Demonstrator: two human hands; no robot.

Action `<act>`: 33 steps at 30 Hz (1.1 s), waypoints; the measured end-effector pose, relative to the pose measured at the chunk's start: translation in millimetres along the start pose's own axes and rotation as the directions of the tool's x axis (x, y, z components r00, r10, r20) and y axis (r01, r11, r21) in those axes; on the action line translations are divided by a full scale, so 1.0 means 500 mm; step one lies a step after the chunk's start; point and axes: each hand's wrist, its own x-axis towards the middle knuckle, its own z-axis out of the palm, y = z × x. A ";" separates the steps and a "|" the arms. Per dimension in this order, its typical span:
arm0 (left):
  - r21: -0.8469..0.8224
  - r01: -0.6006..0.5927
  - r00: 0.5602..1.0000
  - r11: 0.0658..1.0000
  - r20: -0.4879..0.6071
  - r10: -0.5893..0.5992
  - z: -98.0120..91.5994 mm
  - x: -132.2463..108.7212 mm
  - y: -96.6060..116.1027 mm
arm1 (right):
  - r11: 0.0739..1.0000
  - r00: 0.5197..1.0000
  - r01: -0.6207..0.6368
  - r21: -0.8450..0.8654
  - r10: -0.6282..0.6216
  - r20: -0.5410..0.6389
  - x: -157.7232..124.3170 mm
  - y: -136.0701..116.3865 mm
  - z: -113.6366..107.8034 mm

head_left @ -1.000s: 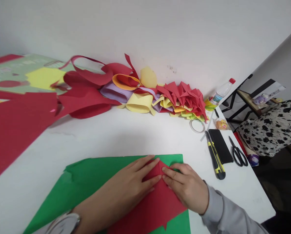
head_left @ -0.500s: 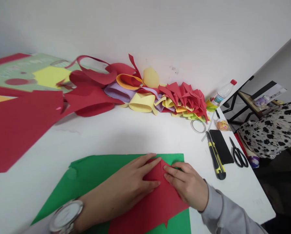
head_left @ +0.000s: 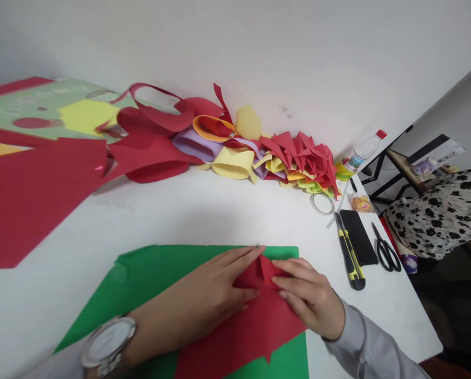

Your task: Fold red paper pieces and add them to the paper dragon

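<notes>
A red paper (head_left: 235,337) with folds at its top corner lies on a green sheet (head_left: 148,279) at the bottom centre. My left hand (head_left: 203,300), with a watch on the wrist, rests on the red paper, fingers spread, the upper ones at its top corner. On the right, my right hand (head_left: 312,295) has its fingertips on a small raised flap near that corner; the thumb is under the flap's edge or beside it, I cannot tell which. A small pointed bit sticks out from the paper's lower edge.
Curled and folded coloured papers (head_left: 235,163) line the wall. A large red sheet (head_left: 33,200) lies at the left. To the right are a cutter (head_left: 349,252), a black phone-like slab (head_left: 359,237), scissors (head_left: 386,252), tape (head_left: 322,203), a bottle (head_left: 359,155) and a person's floral clothing (head_left: 444,210).
My right hand has shifted slightly right, and the flap under its fingertips now stands up more. My left hand's upper fingers have moved a little toward the top corner.
</notes>
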 end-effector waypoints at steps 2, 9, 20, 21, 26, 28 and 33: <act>-0.010 -0.007 1.000 1.000 -0.017 0.007 -0.003 0.002 -0.001 | 1.000 1.000 -0.012 0.021 0.012 -0.004 0.002 -0.005 -0.006; -0.046 0.027 0.998 0.999 -0.063 -0.030 -0.008 0.000 -0.002 | 0.999 1.000 -0.010 0.043 0.011 -0.013 0.007 0.007 -0.021; -0.024 0.034 0.999 0.999 -0.026 -0.035 -0.007 0.001 -0.003 | 0.923 0.976 0.201 -0.329 -0.159 0.150 0.002 0.004 0.006; -0.020 0.033 0.999 0.999 -0.021 -0.033 -0.007 0.002 -0.003 | 0.908 0.974 0.215 -0.361 -0.171 0.149 0.003 0.003 0.008; 0.008 0.034 0.999 0.999 -0.004 -0.034 -0.009 0.002 -0.005 | 0.853 0.967 0.245 -0.461 -0.184 0.175 0.007 0.003 0.010; 0.011 0.029 1.000 1.000 -0.010 -0.029 -0.008 0.002 -0.006 | 0.840 0.964 0.252 -0.481 -0.177 0.196 0.006 0.004 0.010; 0.030 0.029 0.999 0.999 -0.018 -0.028 -0.006 0.001 -0.004 | 0.827 0.963 0.244 -0.506 -0.146 0.225 0.000 0.007 0.014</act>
